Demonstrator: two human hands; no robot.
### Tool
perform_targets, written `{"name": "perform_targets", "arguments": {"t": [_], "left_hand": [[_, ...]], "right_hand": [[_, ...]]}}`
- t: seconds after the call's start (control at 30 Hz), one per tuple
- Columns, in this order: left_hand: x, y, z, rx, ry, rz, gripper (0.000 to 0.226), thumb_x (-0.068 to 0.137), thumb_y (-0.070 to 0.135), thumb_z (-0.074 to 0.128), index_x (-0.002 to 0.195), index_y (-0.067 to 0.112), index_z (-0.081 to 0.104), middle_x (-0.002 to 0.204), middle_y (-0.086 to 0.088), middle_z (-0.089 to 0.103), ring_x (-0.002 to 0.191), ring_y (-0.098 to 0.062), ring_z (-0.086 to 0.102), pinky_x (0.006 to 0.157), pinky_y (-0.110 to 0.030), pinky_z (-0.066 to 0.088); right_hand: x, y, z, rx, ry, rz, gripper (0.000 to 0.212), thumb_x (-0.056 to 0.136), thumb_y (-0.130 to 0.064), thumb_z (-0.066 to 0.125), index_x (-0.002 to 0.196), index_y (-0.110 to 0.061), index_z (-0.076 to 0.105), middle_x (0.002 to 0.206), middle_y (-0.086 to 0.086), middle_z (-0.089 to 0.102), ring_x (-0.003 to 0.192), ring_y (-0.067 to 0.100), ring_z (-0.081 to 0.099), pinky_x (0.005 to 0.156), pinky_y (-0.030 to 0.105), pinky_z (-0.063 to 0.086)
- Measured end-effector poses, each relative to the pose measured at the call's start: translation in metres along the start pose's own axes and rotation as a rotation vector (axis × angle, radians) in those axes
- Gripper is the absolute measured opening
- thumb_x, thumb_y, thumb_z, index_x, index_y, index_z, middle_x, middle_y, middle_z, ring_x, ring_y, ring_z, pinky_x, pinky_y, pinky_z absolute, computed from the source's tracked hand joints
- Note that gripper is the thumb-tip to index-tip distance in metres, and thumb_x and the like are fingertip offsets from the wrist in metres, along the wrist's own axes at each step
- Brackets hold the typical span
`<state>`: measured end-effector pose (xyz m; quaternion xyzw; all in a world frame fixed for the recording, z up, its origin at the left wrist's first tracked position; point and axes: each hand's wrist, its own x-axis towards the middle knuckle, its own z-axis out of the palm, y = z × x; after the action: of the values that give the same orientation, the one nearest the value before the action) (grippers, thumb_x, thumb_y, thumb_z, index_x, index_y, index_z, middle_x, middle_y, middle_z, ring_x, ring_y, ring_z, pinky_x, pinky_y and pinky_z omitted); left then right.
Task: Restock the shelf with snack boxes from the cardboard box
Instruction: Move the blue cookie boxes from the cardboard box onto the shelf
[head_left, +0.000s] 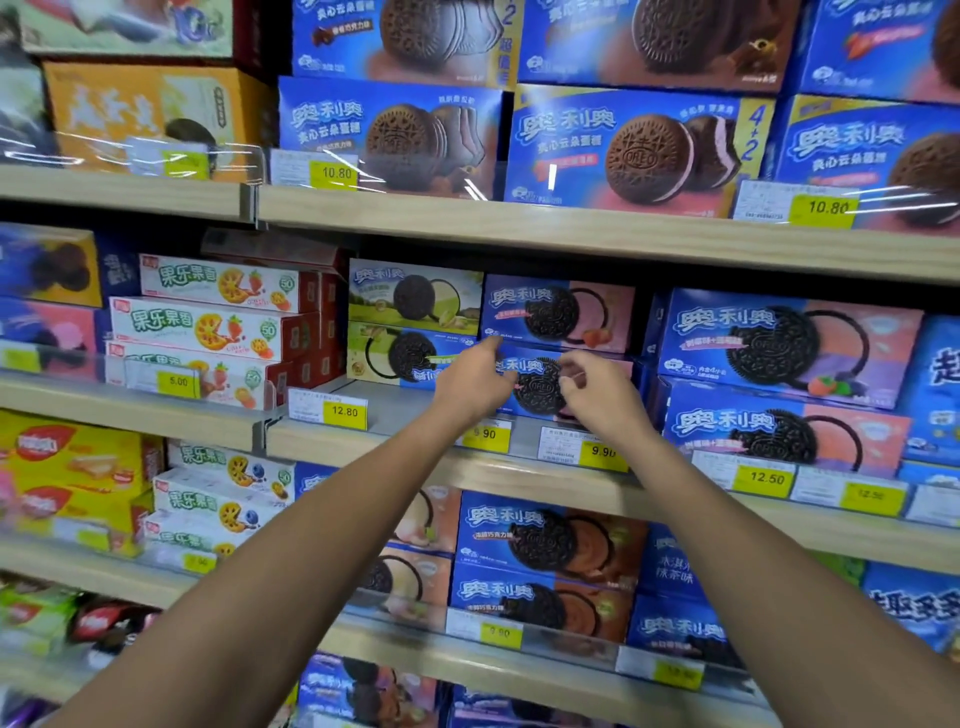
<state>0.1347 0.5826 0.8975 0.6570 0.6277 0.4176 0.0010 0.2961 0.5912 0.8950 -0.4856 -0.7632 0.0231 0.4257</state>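
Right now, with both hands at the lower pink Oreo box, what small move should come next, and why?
Probably draw the left hand and right hand back. The lower pink Oreo box already lies flat on the shelf under the upper pink Oreo box, and neither hand seems to grip it. Bare shelf in front leaves room for more.

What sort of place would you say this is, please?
Most likely a supermarket snack aisle: wooden shelves stacked with biscuit boxes, with yellow price tags along their front edges.
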Motion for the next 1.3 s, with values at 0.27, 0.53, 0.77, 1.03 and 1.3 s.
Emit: {"name": "perform_targets", "arguments": {"t": [0.27, 0.53, 0.77, 1.03, 1.3], "left_hand": [[-0.073, -0.020, -0.017, 0.056, 0.078, 0.112, 0.043, 0.088, 0.028, 0.050, 0.124, 0.007, 0.056, 0.128, -0.013, 0.058, 0.121, -0.029, 0.051, 0.101, -0.035, 0.040], [-0.228, -0.099, -0.015, 0.004, -0.016, 0.194, 0.029, 0.086, 0.003, 0.045, 0.111, 0.002, 0.060, 0.121, -0.020, 0.057, 0.110, -0.033, 0.055, 0.090, -0.033, 0.037], [-0.375, -0.203, 0.033, 0.022, -0.437, -0.266, 0.031, 0.095, 0.012, 0.044, 0.124, 0.012, 0.054, 0.125, -0.012, 0.057, 0.113, -0.028, 0.055, 0.087, -0.032, 0.040], [-0.541, -0.304, 0.116, 0.073, -0.746, -0.743, 0.036, 0.092, 0.013, 0.043, 0.126, 0.011, 0.053, 0.129, -0.014, 0.056, 0.119, -0.029, 0.053, 0.096, -0.031, 0.041], [-0.677, -0.367, 0.208, -0.021, -0.888, -1.065, 0.039, 0.090, 0.008, 0.045, 0.129, 0.004, 0.048, 0.130, -0.016, 0.053, 0.118, -0.028, 0.053, 0.095, -0.033, 0.042]], "right_hand": [[-0.062, -0.045, 0.015, -0.129, 0.146, -0.226, 0.021, 0.086, -0.008, 0.047, 0.097, -0.008, 0.065, 0.100, 0.007, 0.065, 0.095, 0.026, 0.058, 0.076, 0.036, 0.046], [-0.199, -0.067, 0.095, -0.124, 0.005, -0.196, 0.019, 0.077, -0.012, 0.045, 0.077, -0.007, 0.064, 0.082, 0.012, 0.066, 0.083, 0.031, 0.061, 0.066, 0.037, 0.045], [-0.343, -0.040, 0.200, -0.009, -0.384, -0.013, 0.025, 0.077, -0.016, 0.039, 0.070, -0.003, 0.060, 0.072, 0.019, 0.063, 0.070, 0.037, 0.059, 0.056, 0.038, 0.040], [-0.510, 0.013, 0.315, 0.063, -0.829, 0.326, 0.030, 0.081, -0.021, 0.040, 0.082, -0.006, 0.067, 0.085, 0.016, 0.069, 0.084, 0.036, 0.063, 0.067, 0.038, 0.046], [-0.653, 0.078, 0.417, 0.077, -1.367, 0.743, 0.018, 0.085, -0.014, 0.047, 0.090, -0.006, 0.062, 0.088, 0.013, 0.065, 0.086, 0.028, 0.059, 0.074, 0.032, 0.043]]}}
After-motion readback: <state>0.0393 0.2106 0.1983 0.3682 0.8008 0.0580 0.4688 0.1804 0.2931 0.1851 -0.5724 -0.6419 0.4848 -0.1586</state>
